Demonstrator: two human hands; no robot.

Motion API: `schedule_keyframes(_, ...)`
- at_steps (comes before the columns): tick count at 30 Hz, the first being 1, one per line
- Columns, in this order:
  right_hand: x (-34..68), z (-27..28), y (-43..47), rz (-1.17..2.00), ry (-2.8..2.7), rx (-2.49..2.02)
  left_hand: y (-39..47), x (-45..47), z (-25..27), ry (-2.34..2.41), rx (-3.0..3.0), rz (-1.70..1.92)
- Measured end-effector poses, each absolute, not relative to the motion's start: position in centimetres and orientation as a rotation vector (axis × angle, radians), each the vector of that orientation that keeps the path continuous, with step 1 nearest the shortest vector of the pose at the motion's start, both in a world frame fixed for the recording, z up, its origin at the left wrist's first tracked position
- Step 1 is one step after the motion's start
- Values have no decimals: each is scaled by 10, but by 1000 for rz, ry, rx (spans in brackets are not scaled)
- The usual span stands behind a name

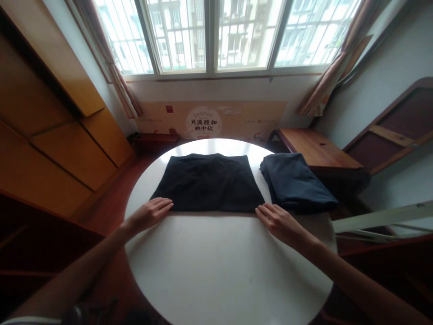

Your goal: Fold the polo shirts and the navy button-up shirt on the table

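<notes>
One round white table (219, 266) is seen, its near half uncovered and open for moving. On its far half one black cloth (209, 183) is spread flat, its long axis run left to right, its straight long edge turned toward the person. Beyond a narrow bare strip, the table's right rim is partly covered by one folded navy cloth (297, 183). The black cloth's two near corners are touched by the left hand (155, 210) and right hand (274, 218); whether fabric is pinched cannot be told.
</notes>
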State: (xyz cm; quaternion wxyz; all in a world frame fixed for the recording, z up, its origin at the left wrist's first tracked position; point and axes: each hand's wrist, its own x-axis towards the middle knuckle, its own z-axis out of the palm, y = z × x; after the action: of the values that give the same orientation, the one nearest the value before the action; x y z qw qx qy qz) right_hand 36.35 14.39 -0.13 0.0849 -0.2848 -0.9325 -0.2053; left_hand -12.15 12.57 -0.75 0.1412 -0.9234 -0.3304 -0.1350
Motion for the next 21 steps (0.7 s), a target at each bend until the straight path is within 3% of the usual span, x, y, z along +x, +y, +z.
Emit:
schedule_keyframes(12,395,-7,138,-635,-2747,-845,105,-163,-25,-1118,-2573,-290)
schedule_keyframes(17,415,-19,103,-553,-2788,-632,61,-162,-13,-1023,-2616,-172)
schedule_keyframes(21,412,-4,83,-325,-2826,-775,42,-140,9,-1053,-2694,-109)
